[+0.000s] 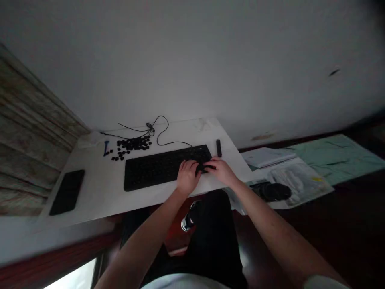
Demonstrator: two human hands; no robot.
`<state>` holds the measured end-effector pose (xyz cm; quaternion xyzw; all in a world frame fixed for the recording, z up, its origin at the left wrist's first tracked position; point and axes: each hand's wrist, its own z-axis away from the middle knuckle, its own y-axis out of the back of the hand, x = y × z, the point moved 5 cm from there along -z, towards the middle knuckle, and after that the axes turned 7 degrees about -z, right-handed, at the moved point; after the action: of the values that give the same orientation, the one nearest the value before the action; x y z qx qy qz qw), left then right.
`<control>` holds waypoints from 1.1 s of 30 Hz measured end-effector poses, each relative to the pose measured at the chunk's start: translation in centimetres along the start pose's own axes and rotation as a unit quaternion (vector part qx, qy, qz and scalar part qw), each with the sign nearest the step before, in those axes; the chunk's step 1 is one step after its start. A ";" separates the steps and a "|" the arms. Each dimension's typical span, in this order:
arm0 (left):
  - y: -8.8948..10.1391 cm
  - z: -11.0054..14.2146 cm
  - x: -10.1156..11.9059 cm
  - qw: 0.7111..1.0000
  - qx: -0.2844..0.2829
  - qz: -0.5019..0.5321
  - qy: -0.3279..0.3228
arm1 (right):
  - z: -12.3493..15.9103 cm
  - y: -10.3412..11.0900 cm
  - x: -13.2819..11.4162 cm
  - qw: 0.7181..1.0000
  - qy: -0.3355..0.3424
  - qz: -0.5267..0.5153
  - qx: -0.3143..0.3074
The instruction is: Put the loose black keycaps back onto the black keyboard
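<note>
A black keyboard (153, 168) lies at a slant on the white desk, its keys too dark to tell apart. Over its right end, my left hand (187, 175) is bent, with fingertips and thumb close together at a small dark thing. My right hand (221, 171) comes in from the right, its fingers pinched on a slim dark piece (208, 166) between the hands. What this piece is, I cannot make out. Beyond the keyboard, loose black keycaps (135, 143) lie in a pile, with several scattered nearer. A small blue tool (106, 148) lies left of them.
A black cable (168, 143) runs from the keyboard towards the wall, bundled midway. A black phone-like slab (67, 192) lies at the desk's left. A short dark bar (218, 148) lies near the right edge. Papers (264, 157) sit lower, right of the desk (102, 200).
</note>
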<state>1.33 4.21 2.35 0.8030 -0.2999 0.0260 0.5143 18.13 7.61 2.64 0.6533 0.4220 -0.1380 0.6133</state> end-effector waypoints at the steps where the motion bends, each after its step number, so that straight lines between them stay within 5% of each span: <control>1: 0.0 0.0 0.0 1.000 0.001 0.001 0.003 | -0.1 0.1 -0.1 1.000 0.000 0.000 -0.001; 11: 0.0 -0.2 0.2 1.000 -0.011 -0.002 0.008 | -0.5 0.2 -0.3 1.000 0.005 -0.014 -0.018; 18: -0.6 0.0 1.1 0.996 -0.050 0.001 -0.076 | -0.8 0.1 0.0 1.000 -0.008 -0.022 -0.021; 23: -0.9 0.1 1.0 0.996 -0.044 0.001 -0.076 | 0.3 0.0 -0.4 0.999 -0.005 -0.030 0.019; 28: -0.9 0.1 1.0 0.996 -0.043 -0.004 -0.081 | 1.0 -0.4 0.2 0.991 -0.067 -0.064 0.093; 33: -0.9 0.3 0.8 0.996 -0.045 -0.005 -0.081 | 0.1 -0.8 0.9 0.983 -0.134 -0.099 0.081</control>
<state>2.38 3.87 1.78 0.7801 -0.3376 -0.0545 0.5239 18.19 7.77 1.45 0.6316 0.3856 -0.3182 0.5926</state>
